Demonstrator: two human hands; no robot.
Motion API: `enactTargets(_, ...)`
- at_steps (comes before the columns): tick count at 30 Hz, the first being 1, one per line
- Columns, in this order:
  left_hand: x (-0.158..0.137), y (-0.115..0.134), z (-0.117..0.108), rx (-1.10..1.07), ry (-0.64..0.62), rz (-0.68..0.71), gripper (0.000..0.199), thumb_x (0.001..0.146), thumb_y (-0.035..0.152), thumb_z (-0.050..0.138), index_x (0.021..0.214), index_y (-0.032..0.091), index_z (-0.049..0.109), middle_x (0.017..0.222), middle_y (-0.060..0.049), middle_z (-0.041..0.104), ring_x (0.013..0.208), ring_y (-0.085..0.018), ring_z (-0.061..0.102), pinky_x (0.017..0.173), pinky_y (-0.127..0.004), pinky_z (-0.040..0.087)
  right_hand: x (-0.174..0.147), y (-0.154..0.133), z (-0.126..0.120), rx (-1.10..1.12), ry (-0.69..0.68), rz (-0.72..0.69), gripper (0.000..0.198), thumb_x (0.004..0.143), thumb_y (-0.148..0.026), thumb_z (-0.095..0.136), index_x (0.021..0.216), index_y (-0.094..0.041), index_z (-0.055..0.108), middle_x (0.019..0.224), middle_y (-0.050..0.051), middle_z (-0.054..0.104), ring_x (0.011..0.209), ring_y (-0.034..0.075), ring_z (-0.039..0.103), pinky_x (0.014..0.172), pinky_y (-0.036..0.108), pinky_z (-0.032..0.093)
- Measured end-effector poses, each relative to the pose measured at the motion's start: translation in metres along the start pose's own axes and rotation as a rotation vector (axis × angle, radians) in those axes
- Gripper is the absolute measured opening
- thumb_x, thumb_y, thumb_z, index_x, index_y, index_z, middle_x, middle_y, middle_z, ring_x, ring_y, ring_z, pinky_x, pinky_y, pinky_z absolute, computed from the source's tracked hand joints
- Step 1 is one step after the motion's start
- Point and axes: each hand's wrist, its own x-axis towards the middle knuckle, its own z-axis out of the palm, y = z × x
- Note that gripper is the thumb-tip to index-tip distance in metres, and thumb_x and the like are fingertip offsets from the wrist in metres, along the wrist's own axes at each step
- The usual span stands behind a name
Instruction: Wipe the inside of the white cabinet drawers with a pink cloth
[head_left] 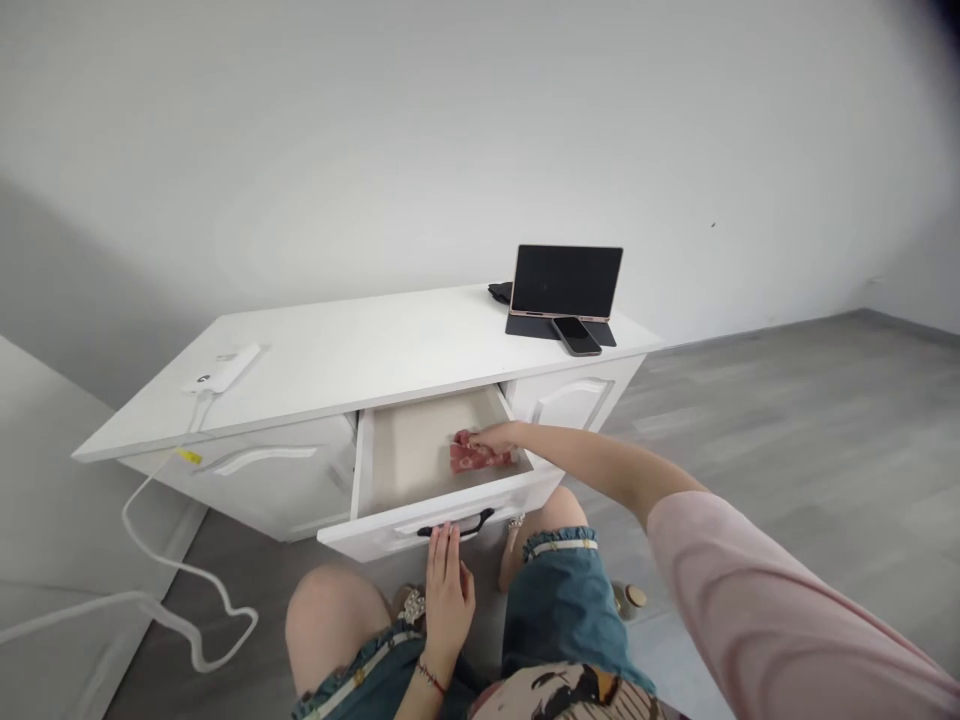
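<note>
Red patterned piece (474, 459), seemingly a folded cloth, lies inside the pulled-out drawer (405, 445) of the white cabinet (360, 345), toward the drawer's right side; the right hand (497, 436) reaches in from the right and touches its upper edge, the fingers partly hidden; whether that grip is closed on the cloth or merely pressing, I cannot tell. Left hand (448, 590): at the black handle (484, 517) on the drawer front; fingers extended and close together, fingertips touching the handle, grip not wrapped around it.

Handling, as judged: light, soft and limp, unlikely to break, with little slip expected; loose folds may open if only one layer is taken; best hold is a pinch through all layers near the middle, or at the thick folded edge, clear of the drawer's side wall.
</note>
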Motion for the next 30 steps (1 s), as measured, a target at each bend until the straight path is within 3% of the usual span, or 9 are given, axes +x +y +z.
enactTargets(3,0.003,0.008,-0.019,-0.117,-0.088,-0.038,0.067,0.089,0.007,0.041,0.152,0.026,0.029,0.153,-0.011,0.043,0.146,-0.027,0.028,0.111,-0.05,0.041,-0.018,-0.007,-0.014,0.0,-0.151,-0.083,0.033,0.066,-0.001,0.059,0.098,-0.006,0.063,0.072,-0.007,0.058,0.059,0.004,0.043,0.056,0.019,0.03)
enactTargets(6,0.001,0.01,-0.037,-0.273,-0.11,-0.12,0.053,0.091,0.013,0.043,0.142,0.027,0.046,0.15,-0.01,0.047,0.142,-0.026,0.036,0.112,-0.049,0.039,-0.047,-0.027,-0.032,0.04,-0.056,-0.204,0.038,0.067,0.001,0.05,0.102,-0.012,0.055,0.086,-0.002,0.061,0.067,0.007,0.047,0.06,0.019,0.034)
enactTargets(10,-0.001,0.008,-0.045,-0.608,0.054,-0.49,0.029,0.087,0.026,0.056,0.115,0.022,0.065,0.128,-0.014,0.063,0.121,-0.028,0.058,0.104,-0.051,0.046,-0.12,-0.05,-0.043,0.021,0.364,-0.459,0.038,0.065,0.001,0.047,0.098,-0.018,0.053,0.106,0.006,0.059,0.084,0.014,0.055,0.073,0.026,0.045)
enactTargets(13,0.01,0.009,-0.04,-1.052,0.138,-0.861,0.02,0.077,0.028,0.07,0.095,0.019,0.068,0.106,-0.011,0.07,0.103,-0.027,0.068,0.096,-0.048,0.052,-0.177,-0.044,-0.026,-0.119,0.704,-0.415,0.042,0.08,-0.001,0.039,0.111,-0.023,0.056,0.111,0.008,0.058,0.097,0.018,0.058,0.082,0.031,0.048)
enactTargets(15,0.024,0.012,-0.037,-1.35,0.125,-1.059,0.014,0.073,0.021,0.075,0.085,0.017,0.068,0.097,-0.009,0.073,0.096,-0.024,0.07,0.095,-0.044,0.053,-0.2,-0.029,-0.002,-0.248,0.998,-0.37,0.041,0.085,-0.004,0.042,0.117,-0.026,0.057,0.121,0.01,0.057,0.112,0.021,0.055,0.088,0.035,0.048)
enactTargets(16,0.032,0.015,-0.036,-1.471,0.108,-1.128,0.011,0.072,0.016,0.075,0.081,0.016,0.068,0.093,-0.008,0.073,0.093,-0.023,0.071,0.094,-0.042,0.054,-0.207,-0.021,0.011,-0.314,1.062,-0.358,0.044,0.086,-0.005,0.042,0.121,-0.026,0.058,0.124,0.011,0.058,0.115,0.023,0.053,0.093,0.038,0.046)
enactTargets(19,0.051,0.023,-0.033,-1.67,0.104,-1.234,0.01,0.073,0.006,0.072,0.075,0.015,0.068,0.087,-0.007,0.075,0.086,-0.018,0.071,0.091,-0.036,0.055,-0.209,-0.002,0.051,-0.418,0.975,-0.296,0.059,0.082,-0.001,0.041,0.132,-0.028,0.056,0.126,0.008,0.061,0.107,0.023,0.054,0.093,0.04,0.046)
enactTargets(23,0.056,0.032,-0.029,-1.729,0.164,-1.233,0.01,0.076,0.008,0.072,0.074,0.016,0.067,0.081,-0.006,0.075,0.082,-0.015,0.071,0.084,-0.029,0.056,-0.191,-0.002,0.083,-0.361,0.898,-0.182,0.075,0.071,0.005,0.042,0.133,-0.034,0.059,0.12,0.003,0.065,0.099,0.023,0.052,0.086,0.039,0.047)
enactTargets(30,0.044,0.04,-0.014,-1.71,0.283,-1.166,0.019,0.07,0.009,0.072,0.084,0.021,0.069,0.089,-0.002,0.075,0.078,-0.015,0.069,0.073,-0.03,0.056,-0.144,-0.066,0.11,-0.342,0.873,-0.166,0.071,0.074,0.001,0.049,0.134,-0.037,0.058,0.111,0.005,0.068,0.093,0.025,0.047,0.079,0.041,0.04)
